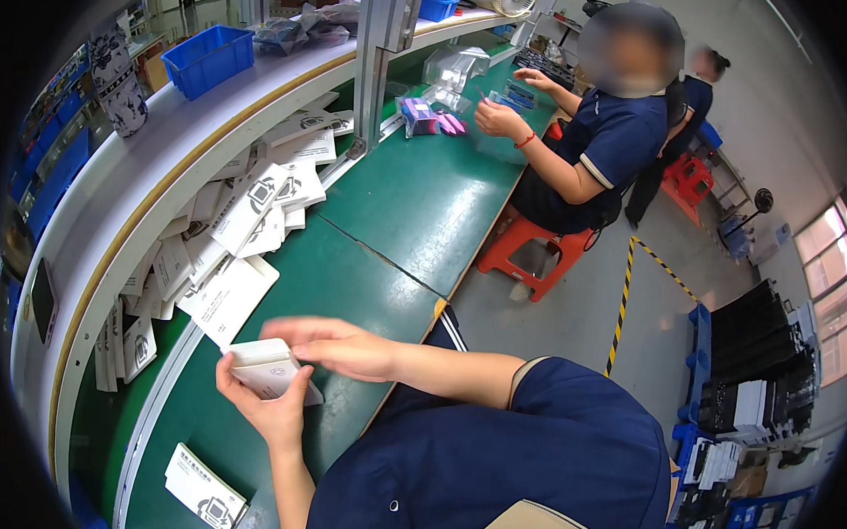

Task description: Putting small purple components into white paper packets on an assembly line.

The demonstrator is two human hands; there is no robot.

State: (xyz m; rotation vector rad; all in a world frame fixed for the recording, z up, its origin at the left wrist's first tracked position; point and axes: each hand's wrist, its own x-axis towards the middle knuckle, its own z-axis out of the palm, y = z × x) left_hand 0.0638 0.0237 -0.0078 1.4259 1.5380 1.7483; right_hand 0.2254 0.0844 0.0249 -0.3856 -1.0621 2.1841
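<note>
I look down on the long green table (416, 208) that curves away from me, with a white shelf (166, 162) running along its far side and a blue bin (207, 59) on top of that. A heap of flat white cartons (248, 212) lies along the table's back edge, and one more flat carton (206, 492) sits alone near my left elbow. Further along, a co-worker (605, 140) sits on an orange stool (536, 254), handling small parts of their own.

My left hand (269, 404) is clenched round a small white box (266, 363), held just above the table in front of me. My right hand (341, 346) rests on the box's top edge, fingers flat along it, grip loose rather than closed around anything.

To do this well, I judge the left grip should stay firm and low while the right fingers press evenly along the edge, so the box stays square.
</note>
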